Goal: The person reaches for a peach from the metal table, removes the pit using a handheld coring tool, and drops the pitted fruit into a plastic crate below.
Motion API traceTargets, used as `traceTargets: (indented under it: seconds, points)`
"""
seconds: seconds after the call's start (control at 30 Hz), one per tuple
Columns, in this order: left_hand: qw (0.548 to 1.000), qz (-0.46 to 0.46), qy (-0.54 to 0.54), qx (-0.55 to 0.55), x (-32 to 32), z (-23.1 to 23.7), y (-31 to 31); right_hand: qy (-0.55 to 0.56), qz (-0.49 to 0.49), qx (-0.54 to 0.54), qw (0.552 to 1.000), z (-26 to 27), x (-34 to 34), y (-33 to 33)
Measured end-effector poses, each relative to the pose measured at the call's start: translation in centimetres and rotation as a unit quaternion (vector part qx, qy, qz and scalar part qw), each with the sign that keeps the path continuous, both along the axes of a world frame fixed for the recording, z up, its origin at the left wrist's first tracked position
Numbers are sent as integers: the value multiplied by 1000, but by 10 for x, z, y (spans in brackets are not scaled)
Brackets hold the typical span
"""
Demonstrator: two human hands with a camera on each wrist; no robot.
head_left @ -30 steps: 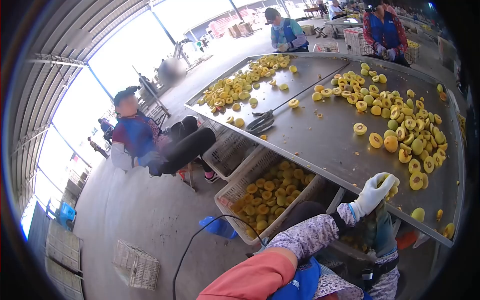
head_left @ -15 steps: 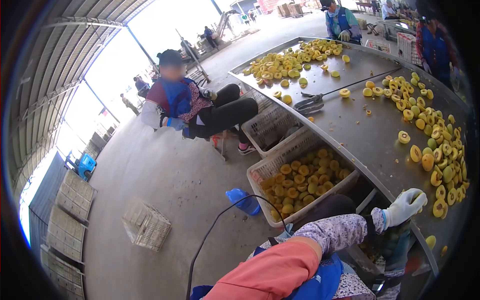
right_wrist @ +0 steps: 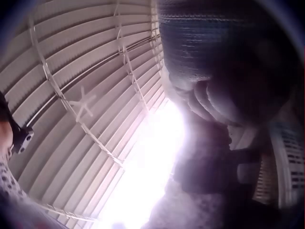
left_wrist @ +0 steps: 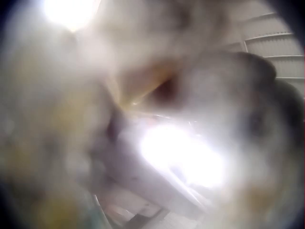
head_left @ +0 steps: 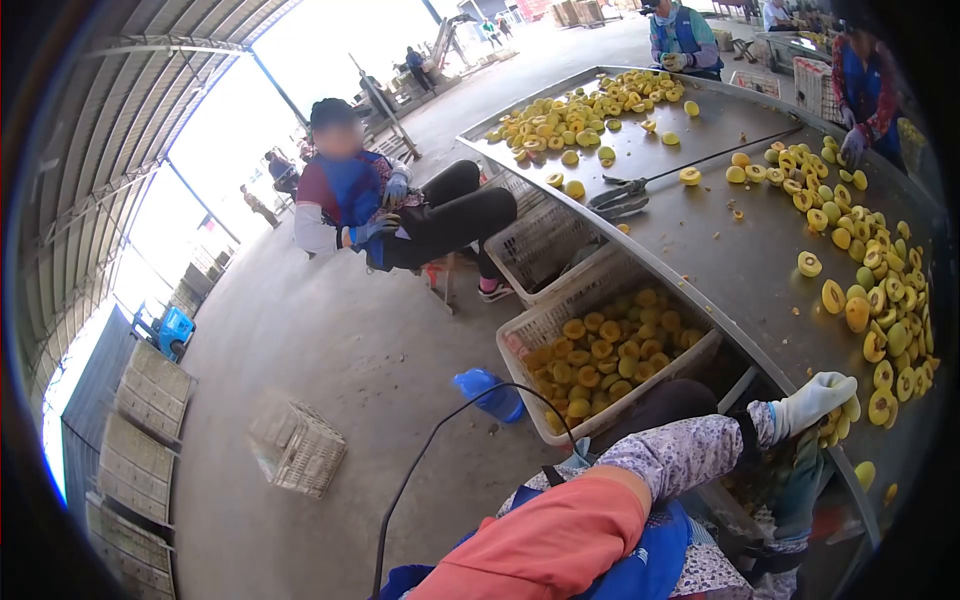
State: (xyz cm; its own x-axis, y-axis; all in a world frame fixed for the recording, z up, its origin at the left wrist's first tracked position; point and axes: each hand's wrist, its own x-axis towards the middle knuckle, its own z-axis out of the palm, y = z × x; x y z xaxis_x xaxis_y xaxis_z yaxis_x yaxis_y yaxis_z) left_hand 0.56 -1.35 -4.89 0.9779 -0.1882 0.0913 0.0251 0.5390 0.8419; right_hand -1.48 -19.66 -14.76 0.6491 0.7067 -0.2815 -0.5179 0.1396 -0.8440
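The left hand, in a white glove, curls round several yellow-green fruit halves at the near edge of the metal table. Just below it, beside the table's edge, the right hand wears a blue-grey glove; its fingers are largely hidden in the head view. The right wrist view shows the dark glove and bent fingers in shadow; whether they hold anything is unclear. Pale, blurred shapes fill most of the left wrist view. Many cut fruits are heaped on the tabletop.
A crate of fruit halves stands under the table's edge, with another crate beyond. A long-handled tool lies on the table. On the floor are a blue container and a pale crate. A person sits nearby.
The head view has swung left, shifting the table rightward. Since half a second ago, the left hand has lowered slightly, and fruit halves show beneath it. The seated person's hands have moved.
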Motion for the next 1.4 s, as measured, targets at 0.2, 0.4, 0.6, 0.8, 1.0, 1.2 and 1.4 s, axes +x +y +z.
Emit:
traceTargets:
  seconds: [0.2,0.4,0.6,0.8,1.0,1.2,1.4]
  points:
    - [996,-23,-5,-82,-4,6,-7,-367,-216,-217,878,-25,-18,7]
    - [987,2,72,-143,-12,13,-8,-679,-185,-368,607,-59,5,3]
    - [966,58,126,-219,-16,23,26,-461,-183,-220,840,88,-66,65]
    - [945,317,78,25,-47,66,154,-351,-121,-390,843,49,-54,52]
    - [801,377,131,446,-69,63,255,-392,-119,-489,770,73,-46,48]
    - [742,278,-12,610,14,85,170,-435,-200,-384,789,91,-40,37]
    - [769,133,-113,615,154,47,85,-494,-245,-396,735,104,-30,34]
